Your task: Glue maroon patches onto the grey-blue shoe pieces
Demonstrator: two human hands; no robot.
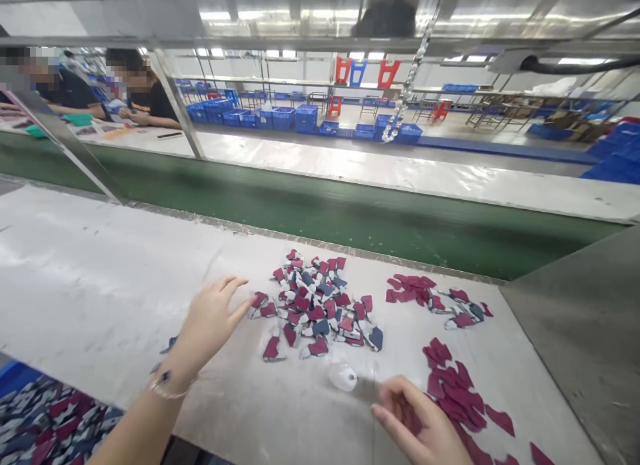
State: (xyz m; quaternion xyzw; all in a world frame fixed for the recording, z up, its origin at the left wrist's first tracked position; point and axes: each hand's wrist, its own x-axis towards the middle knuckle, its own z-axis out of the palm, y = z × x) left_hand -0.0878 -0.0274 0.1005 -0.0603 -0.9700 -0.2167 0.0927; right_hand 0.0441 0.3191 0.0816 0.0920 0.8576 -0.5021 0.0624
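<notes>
My left hand (213, 318) hovers at the left edge of a pile of small maroon, navy and white pieces (313, 302), its fingers apart and its fingertips near a maroon piece. At the lower right, my right hand (417, 418) has curled fingers with a gap between thumb and forefinger; its palm is partly hidden, so any held piece cannot be made out. Between the hands lies a small clear rounded object (343, 376) with a dark tip. Flat maroon pieces (455, 392) lie beside and beyond my right hand.
A blue bin (13, 378) full of similar pieces stands at the lower left. More maroon pieces (410, 288) and several mixed ones lie at the back right. A green belt (300, 212) runs behind the white table (90, 272). A metal panel (585, 332) bounds the right. Other people sit beyond.
</notes>
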